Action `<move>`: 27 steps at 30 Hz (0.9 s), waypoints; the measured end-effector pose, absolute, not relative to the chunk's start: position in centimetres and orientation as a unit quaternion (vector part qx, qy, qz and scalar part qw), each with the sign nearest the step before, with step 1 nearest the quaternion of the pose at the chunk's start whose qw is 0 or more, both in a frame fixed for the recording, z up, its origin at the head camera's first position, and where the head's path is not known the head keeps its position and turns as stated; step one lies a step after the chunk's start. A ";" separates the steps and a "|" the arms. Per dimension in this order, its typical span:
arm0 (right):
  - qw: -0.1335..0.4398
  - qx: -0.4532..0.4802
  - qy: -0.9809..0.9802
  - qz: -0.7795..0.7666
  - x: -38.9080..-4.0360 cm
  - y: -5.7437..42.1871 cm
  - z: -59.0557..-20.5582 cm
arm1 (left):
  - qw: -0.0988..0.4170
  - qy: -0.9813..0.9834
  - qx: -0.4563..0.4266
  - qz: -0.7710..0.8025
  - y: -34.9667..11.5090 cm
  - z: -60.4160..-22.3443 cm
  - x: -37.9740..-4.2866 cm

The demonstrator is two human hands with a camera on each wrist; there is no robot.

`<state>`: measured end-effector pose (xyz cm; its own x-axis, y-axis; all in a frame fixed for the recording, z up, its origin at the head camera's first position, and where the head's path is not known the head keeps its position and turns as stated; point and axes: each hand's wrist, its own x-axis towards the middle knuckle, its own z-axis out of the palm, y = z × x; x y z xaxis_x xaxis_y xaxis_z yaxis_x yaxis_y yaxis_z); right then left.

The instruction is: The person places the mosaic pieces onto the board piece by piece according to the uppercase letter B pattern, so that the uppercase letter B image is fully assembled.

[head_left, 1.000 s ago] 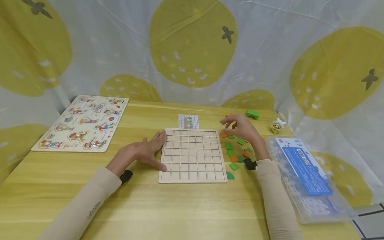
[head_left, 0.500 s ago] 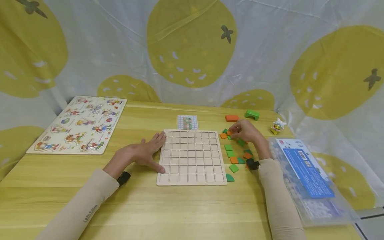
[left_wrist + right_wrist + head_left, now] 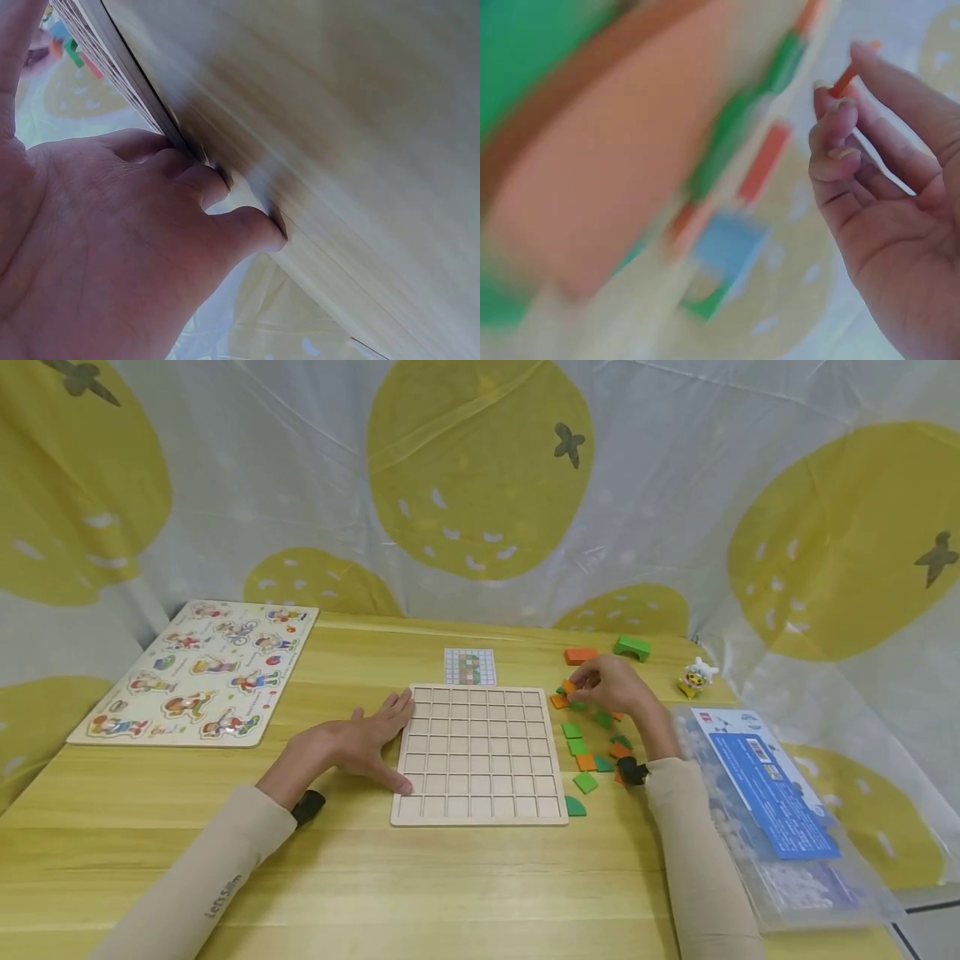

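Note:
A wooden grid board [image 3: 480, 766] of square recesses lies in the middle of the table. My left hand [image 3: 363, 745] rests along its left edge, fingers extended and the thumb on the rim; the left wrist view shows the fingertips [image 3: 262, 229] at the tabletop beside the board. Beyond the board's right side, my right hand [image 3: 618, 687] pinches a thin orange tile [image 3: 845, 79] between thumb and fingertips. Beneath and near that hand lie loose green tiles [image 3: 572, 730] and orange tiles [image 3: 586, 762]. A dark green rounded piece [image 3: 575, 807] lies by the board's lower right corner.
A small gridded pattern card [image 3: 469, 667] lies behind the board. Farther right are an orange block [image 3: 581, 656], a green arch block [image 3: 632, 647] and a small figurine [image 3: 697, 677]. A clear plastic case [image 3: 795, 893] borders the right arm; a picture puzzle board [image 3: 197, 672] lies left.
My right hand has come down from above the tiles, its spread fingers closing on an orange tile, which now shows slightly raised. The left hand keeps its place on the board.

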<state>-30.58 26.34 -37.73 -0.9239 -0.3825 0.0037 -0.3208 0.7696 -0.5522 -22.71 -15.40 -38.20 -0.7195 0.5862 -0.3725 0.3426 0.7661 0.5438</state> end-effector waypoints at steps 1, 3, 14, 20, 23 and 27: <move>0.051 -0.203 0.935 -0.286 -30.4 25.4 -37.4 | 0.272 0.900 0.258 0.224 -15.4 -38.2 -22.7; 0.054 -0.235 0.924 -0.298 -30.0 22.9 -36.7 | 0.272 0.901 0.256 0.221 -15.5 -38.2 -22.6; 0.124 -0.329 0.891 -0.287 -30.8 12.3 -37.9 | 0.270 0.903 0.258 0.212 -15.4 -38.3 -22.8; 0.124 -0.325 0.896 -0.277 -31.2 11.5 -38.5 | 0.272 0.905 0.253 0.207 -15.3 -38.3 -22.8; 0.123 -0.322 0.896 -0.280 -31.1 11.5 -38.5 | 0.272 0.905 0.252 0.207 -15.3 -38.2 -22.8; 0.132 -0.310 0.894 -0.294 -30.9 11.6 -38.3 | 0.272 0.904 0.253 0.211 -15.5 -38.2 -22.7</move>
